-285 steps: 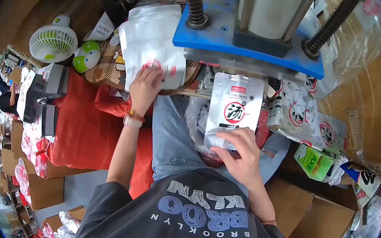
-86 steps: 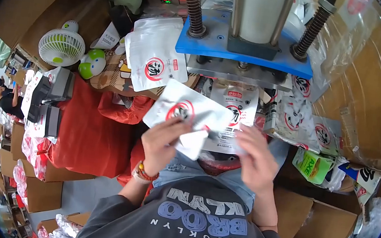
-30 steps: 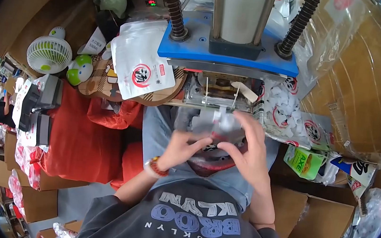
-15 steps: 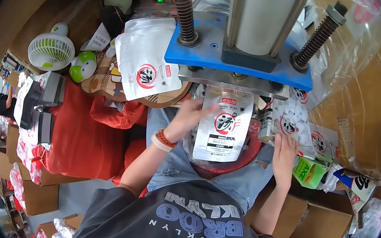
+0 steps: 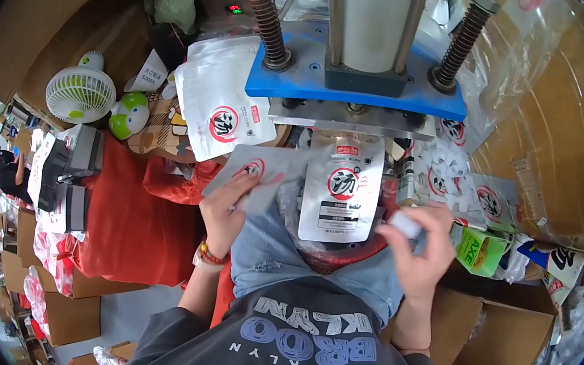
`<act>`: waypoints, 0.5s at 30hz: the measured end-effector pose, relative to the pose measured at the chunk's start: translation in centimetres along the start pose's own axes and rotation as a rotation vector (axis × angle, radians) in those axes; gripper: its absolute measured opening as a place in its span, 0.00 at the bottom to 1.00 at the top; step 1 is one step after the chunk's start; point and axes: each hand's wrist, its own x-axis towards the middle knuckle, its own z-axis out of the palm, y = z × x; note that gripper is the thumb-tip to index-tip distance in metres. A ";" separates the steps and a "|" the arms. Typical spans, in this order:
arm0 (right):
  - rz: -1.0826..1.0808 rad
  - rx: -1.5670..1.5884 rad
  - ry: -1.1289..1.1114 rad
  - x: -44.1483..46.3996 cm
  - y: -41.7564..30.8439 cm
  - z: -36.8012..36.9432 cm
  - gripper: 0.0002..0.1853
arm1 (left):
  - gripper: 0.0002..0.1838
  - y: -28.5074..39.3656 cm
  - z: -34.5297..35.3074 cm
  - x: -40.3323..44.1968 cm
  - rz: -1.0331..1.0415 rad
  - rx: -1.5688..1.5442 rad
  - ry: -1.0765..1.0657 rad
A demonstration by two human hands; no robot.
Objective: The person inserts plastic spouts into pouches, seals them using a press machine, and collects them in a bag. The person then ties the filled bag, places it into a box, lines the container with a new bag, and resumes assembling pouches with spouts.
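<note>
My left hand [image 5: 227, 207] is closed on the lower part of a silvery printed pouch [image 5: 269, 158], which is tilted and blurred by motion. In my right hand [image 5: 426, 246], a small white plastic piece [image 5: 405, 226], perhaps a spout or cap, is pinched between thumb and fingers. Between the hands, another white pouch [image 5: 341, 196] with a black character in a red ring hangs print side up below the metal bar [image 5: 351, 120] of a press [image 5: 357, 96]. A stack of similar pouches [image 5: 208, 63] lies beyond my left hand.
Several white plastic pieces [image 5: 447, 165] lie right of the press, near a green AXE packet [image 5: 480, 252]. At left stand a small fan [image 5: 81, 94] and a red-covered surface [image 5: 129, 228]. An open cardboard box [image 5: 505, 347] sits at lower right. Other people [image 5: 7, 173] show far left.
My left hand has moved left from the hanging pouch and now holds another pouch. My right hand has lifted from the pile of white pieces and moved inward with one.
</note>
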 end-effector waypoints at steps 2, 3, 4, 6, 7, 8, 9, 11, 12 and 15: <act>-0.161 -0.094 -0.087 0.4 -1.0 1.9 0.21 | 0.19 2.3 0.0 -0.5 0.118 0.032 0.019; -0.204 -0.073 -0.174 0.2 -0.7 3.1 0.22 | 0.18 4.1 -0.4 -0.3 0.214 0.077 0.022; -0.246 -0.049 -0.260 -0.1 -0.5 4.0 0.23 | 0.17 4.9 -0.7 -0.4 0.260 0.097 0.013; -0.317 0.064 -0.235 0.4 -1.7 2.8 0.21 | 0.15 6.4 -1.8 0.2 0.294 0.039 0.014; -0.325 0.119 -0.203 0.6 -2.7 1.7 0.21 | 0.15 7.1 -2.5 0.3 0.298 -0.022 -0.043; -0.309 0.118 -0.163 0.8 -3.6 0.9 0.21 | 0.16 7.7 -3.2 0.3 0.301 -0.082 -0.105; -0.274 0.043 -0.130 0.8 -4.2 0.0 0.21 | 0.16 8.4 -3.4 0.5 0.337 -0.033 -0.082; -0.219 -0.112 -0.080 0.5 -4.1 -1.0 0.21 | 0.17 8.2 -3.3 0.6 0.298 0.040 -0.018; -0.217 -0.113 -0.079 0.5 -3.7 -0.7 0.21 | 0.18 8.0 -3.0 0.7 0.273 0.023 0.012; -0.323 -0.064 -0.266 0.2 -2.5 0.1 0.22 | 0.17 8.9 -2.8 1.1 0.326 0.062 -0.096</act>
